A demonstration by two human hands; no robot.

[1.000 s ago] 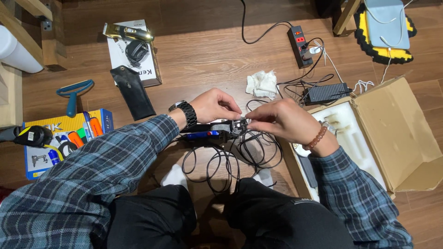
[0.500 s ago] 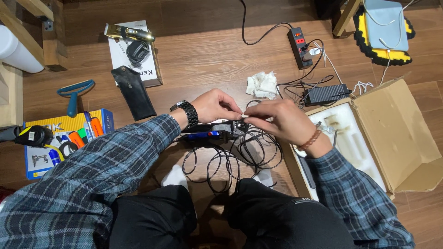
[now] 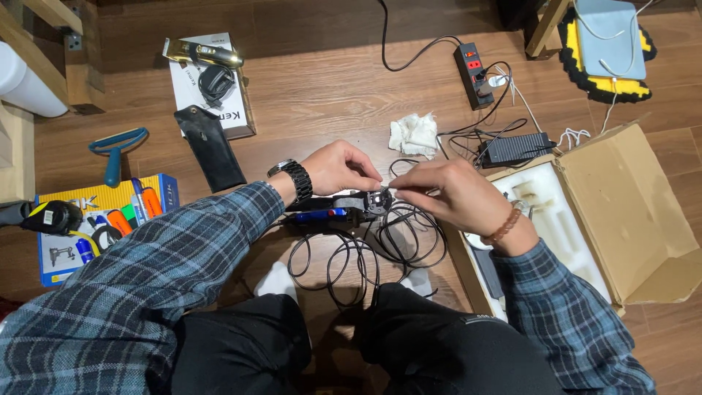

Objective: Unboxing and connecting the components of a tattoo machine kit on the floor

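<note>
Black, glossy cable (image 3: 365,252) lies in loose round loops on the wooden floor (image 3: 329,88) between your knees, under a black-and-blue tool (image 3: 344,211). Compared with a moment ago, your hands have barely moved. Your left hand (image 3: 340,167) is curled over the tool's round head. Your right hand (image 3: 446,194) pinches a thin piece at that head. Nearby stands an open cardboard box (image 3: 629,205).

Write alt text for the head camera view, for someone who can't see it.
A seated person in a plaid shirt holds a small black and blue corded power tool over a wooden floor, left hand and right hand meeting at its tip. Its black cord coils below; an open cardboard box lies to the right.
</note>
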